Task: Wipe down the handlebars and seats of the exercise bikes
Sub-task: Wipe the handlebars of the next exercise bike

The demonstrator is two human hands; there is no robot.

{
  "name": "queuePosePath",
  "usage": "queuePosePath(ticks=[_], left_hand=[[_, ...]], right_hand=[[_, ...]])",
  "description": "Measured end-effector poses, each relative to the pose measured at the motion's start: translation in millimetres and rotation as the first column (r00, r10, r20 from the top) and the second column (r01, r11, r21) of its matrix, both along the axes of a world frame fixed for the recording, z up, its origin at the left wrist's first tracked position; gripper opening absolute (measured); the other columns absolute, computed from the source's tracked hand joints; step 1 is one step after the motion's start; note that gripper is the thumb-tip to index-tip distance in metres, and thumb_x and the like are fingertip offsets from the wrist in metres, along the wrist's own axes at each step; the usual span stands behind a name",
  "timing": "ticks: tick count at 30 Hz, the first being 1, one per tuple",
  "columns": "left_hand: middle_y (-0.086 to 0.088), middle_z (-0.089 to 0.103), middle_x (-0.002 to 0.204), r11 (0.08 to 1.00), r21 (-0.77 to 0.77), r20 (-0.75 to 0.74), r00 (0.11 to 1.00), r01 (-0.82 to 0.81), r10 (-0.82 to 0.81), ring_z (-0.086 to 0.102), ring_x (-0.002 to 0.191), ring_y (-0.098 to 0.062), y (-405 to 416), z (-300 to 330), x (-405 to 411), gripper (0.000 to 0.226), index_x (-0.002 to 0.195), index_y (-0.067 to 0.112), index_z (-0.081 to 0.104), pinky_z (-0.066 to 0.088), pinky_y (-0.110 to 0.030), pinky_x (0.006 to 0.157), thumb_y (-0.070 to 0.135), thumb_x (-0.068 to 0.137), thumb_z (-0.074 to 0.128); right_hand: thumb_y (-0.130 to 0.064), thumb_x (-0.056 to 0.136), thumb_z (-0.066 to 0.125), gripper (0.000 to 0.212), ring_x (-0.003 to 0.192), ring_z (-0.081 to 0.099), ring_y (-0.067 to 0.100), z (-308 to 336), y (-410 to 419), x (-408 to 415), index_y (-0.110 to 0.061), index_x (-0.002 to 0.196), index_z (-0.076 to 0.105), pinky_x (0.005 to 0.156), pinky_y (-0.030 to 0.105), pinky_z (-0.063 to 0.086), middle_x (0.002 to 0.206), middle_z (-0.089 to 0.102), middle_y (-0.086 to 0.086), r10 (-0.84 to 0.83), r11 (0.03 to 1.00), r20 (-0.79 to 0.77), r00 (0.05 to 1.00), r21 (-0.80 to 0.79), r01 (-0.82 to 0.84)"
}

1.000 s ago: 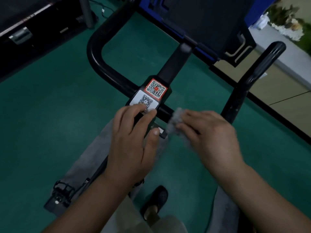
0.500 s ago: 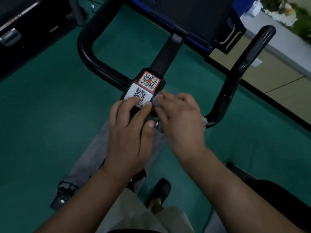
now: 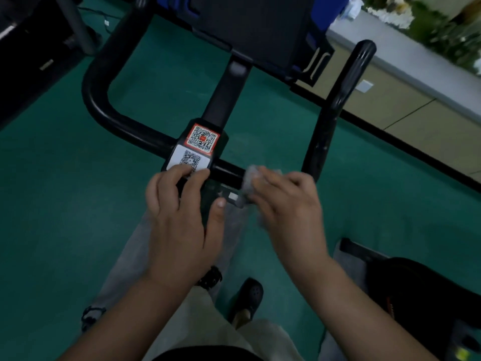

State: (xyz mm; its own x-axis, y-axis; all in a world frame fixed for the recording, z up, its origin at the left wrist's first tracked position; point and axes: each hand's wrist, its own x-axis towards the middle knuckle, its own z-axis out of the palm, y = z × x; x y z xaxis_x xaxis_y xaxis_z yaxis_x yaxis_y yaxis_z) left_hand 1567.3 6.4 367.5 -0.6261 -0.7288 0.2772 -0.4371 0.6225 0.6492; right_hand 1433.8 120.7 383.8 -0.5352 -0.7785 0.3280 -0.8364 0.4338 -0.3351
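Right hand (image 3: 289, 201) with cloth (image 3: 251, 178) slid right along handlebar (image 3: 130, 126), off QR console (image 3: 197, 149)

Green floor (image 3: 52, 191), dim rm, beige cabinets (image 3: 416, 113)

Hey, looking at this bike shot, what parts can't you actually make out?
All in the head view:
- QR code stickers: too blurred to read, and the left hand covers the lower edge.
- Cloth: motion-blurred, mostly under the right hand.
- Handlebar: its left end is cut off by the top edge.
- Black object, lower right: too dark to identify.
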Motion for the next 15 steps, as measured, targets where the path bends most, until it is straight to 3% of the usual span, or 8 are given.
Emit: queuePosePath(ticks=[2, 5, 7, 9, 11, 13, 15], left_hand=[[-0.018, 0.041, 0.135, 1.0, 0.0, -0.024, 1.0, 0.003, -0.003, 0.033, 0.125, -0.036, 2.2, 0.1, -0.5, 0.044, 0.128, 0.003, 0.057, 0.011, -0.014, 0.112, 0.031, 0.094, 0.051], [-0.014, 0.042, 0.132, 0.997, -0.052, -0.056, 0.997, 0.057, -0.06, 0.039, 0.122, -0.038, 10.0, 2.9, -3.9, 0.04, 0.124, 0.005, 0.062, 0.013, -0.021, 0.115, 0.027, 0.092, 0.053], [-0.011, 0.048, 0.13, 0.987, -0.093, -0.073, 0.988, 0.132, -0.139, 0.043, 0.121, -0.036, 15.5, 7.5, -10.2, 0.036, 0.121, 0.008, 0.065, 0.02, -0.031, 0.114, 0.025, 0.092, 0.053], [-0.013, 0.054, 0.129, 0.97, -0.111, -0.057, 0.973, 0.214, -0.222, 0.043, 0.121, -0.035, 20.9, 9.8, -18.6, 0.035, 0.12, 0.009, 0.067, 0.027, -0.04, 0.111, 0.025, 0.093, 0.052], [-0.012, 0.055, 0.13, 0.96, -0.104, -0.012, 0.965, 0.261, -0.263, 0.04, 0.123, -0.033, 23.9, 8.5, -25.7, 0.036, 0.121, 0.01, 0.067, 0.031, -0.05, 0.11, 0.027, 0.094, 0.05], [-0.009, 0.055, 0.132, 0.956, -0.1, 0.05, 0.961, 0.275, -0.271, 0.041, 0.125, -0.031, 26.0, 5.5, -30.8, 0.038, 0.122, 0.014, 0.067, 0.026, -0.058, 0.112, 0.03, 0.095, 0.047], [-0.008, 0.055, 0.132, 0.956, -0.099, 0.087, 0.96, 0.275, -0.267, 0.042, 0.125, -0.031, 29.2, 2.0, -33.0, 0.038, 0.121, 0.017, 0.067, 0.017, -0.058, 0.117, 0.032, 0.095, 0.044]], right_hand=[[-0.011, 0.089, 0.059, 0.022, 0.115, 0.054, 0.015, -0.3, 27.6, -11.0, -0.01, 0.106, 0.073, 0.101, 0.034, 0.038, 0.118, 0.067, 0.001, -0.071, 0.997, 0.048, 0.996, -0.014, 0.072], [-0.015, 0.092, 0.055, 0.022, 0.112, 0.056, 0.018, 2.7, 8.7, 3.3, -0.01, 0.107, 0.071, 0.105, 0.016, 0.027, 0.118, 0.066, 0.001, -0.177, 0.984, 0.108, 0.978, 0.0, 0.178], [-0.02, 0.097, 0.051, 0.023, 0.105, 0.058, 0.019, -0.8, -4.2, 17.0, -0.014, 0.112, 0.067, 0.101, 0.012, 0.02, 0.127, 0.062, -0.003, -0.09, 0.992, 0.064, 0.994, 0.093, 0.084], [-0.024, 0.101, 0.047, 0.025, 0.107, 0.058, 0.017, -0.7, 9.5, 1.2, -0.017, 0.114, 0.067, 0.097, 0.013, 0.022, 0.131, 0.06, -0.006, 0.024, 0.99, -0.014, 1.0, 0.137, -0.022], [-0.02, 0.096, 0.058, 0.019, 0.106, 0.053, 0.012, 3.4, 31.7, -28.7, -0.017, 0.109, 0.072, 0.094, 0.012, 0.03, 0.123, 0.064, -0.007, -0.111, 0.994, -0.055, 0.992, 0.012, 0.112], [-0.016, 0.088, 0.069, 0.019, 0.1, 0.046, 0.008, 12.0, 38.4, -39.0, -0.013, 0.106, 0.073, 0.086, 0.01, 0.033, 0.119, 0.066, -0.004, -0.265, 0.953, 0.011, 0.964, -0.153, 0.263], [-0.009, 0.083, 0.073, 0.019, 0.106, 0.042, -0.004, 12.2, 26.8, -22.0, -0.008, 0.102, 0.074, 0.081, 0.02, 0.038, 0.113, 0.07, 0.001, -0.199, 0.968, -0.02, 0.98, -0.162, 0.193]])
